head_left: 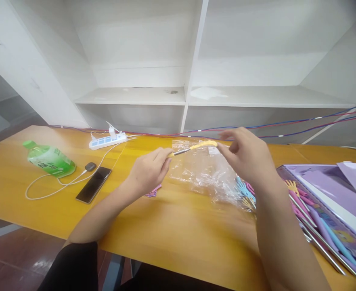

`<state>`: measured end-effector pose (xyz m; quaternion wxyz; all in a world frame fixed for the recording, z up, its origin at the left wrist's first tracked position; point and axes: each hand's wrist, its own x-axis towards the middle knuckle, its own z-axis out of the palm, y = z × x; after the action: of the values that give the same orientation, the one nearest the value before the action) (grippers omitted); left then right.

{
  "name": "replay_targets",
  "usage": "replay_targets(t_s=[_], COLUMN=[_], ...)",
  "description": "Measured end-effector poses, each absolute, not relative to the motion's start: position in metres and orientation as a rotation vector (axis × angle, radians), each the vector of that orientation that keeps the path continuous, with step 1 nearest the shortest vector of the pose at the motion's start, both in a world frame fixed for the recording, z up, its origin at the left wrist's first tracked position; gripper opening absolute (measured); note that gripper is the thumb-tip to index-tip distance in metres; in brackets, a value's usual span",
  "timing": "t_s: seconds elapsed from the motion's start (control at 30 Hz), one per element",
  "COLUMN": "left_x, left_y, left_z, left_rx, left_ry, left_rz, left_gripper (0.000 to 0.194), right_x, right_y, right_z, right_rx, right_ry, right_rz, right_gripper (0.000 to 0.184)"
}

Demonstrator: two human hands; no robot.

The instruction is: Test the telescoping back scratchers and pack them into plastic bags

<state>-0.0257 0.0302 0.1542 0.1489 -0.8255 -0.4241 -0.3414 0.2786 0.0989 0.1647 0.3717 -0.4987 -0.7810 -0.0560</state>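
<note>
My left hand (149,169) is closed around one end of a yellow back scratcher (204,144) with a short metal section. The scratcher is held up over the table, slanting slightly upward to the right. At its curved yellow right end, the thumb tip of my right hand (247,155) is at or against it, with the fingers apart from the thumb. My left fist hides the other end. Below and behind the scratcher lies crumpled clear plastic wrapping (202,173). A small pink and purple piece (153,192) shows under my left hand.
Several colourful back scratchers (320,226) with metal rods lie at the right, beside a purple box (329,182). To the left are a green bottle (52,159), a phone (93,185), a cable and a power strip (108,140). White shelving (129,97) stands behind the wooden table (178,238).
</note>
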Motion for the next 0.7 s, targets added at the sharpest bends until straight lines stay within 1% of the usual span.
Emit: replay_targets(t_s=[0.13,0.2,0.3,0.37,0.53,0.6,0.7], left_x=[-0.029,-0.030,-0.029,-0.028,-0.027,-0.026,-0.026], left_y=[0.033,0.034,0.035,0.035,0.037,0.038,0.038], left_z=[0.154,0.153,0.150,0.148,0.146,0.147,0.147], left_rx=[-2.355,-2.357,-2.374,-2.381,-2.395,-2.398,-2.399], left_ry=[-1.268,-1.273,-1.257,-1.243,-1.240,-1.258,-1.270], left_rz=[-0.956,-0.952,-0.942,-0.936,-0.925,-0.907,-0.884], left_gripper=[0.021,0.022,0.021,0.020,0.021,0.020,0.020], right_x=[0.316,0.329,0.333,0.329,0.316,0.315,0.316], right_y=[0.142,0.161,0.178,0.183,0.185,0.186,0.185], right_z=[0.137,0.121,0.101,0.092,0.084,0.083,0.083], right_rx=[-2.025,-2.260,-2.310,-2.311,-2.306,-2.323,-2.415], right_ry=[-2.177,-2.214,-2.281,-2.328,-2.370,-2.351,-2.256], right_rz=[0.144,0.273,0.396,0.459,0.486,0.503,0.500], right_gripper=[0.053,0.063,0.072,0.075,0.069,0.070,0.083])
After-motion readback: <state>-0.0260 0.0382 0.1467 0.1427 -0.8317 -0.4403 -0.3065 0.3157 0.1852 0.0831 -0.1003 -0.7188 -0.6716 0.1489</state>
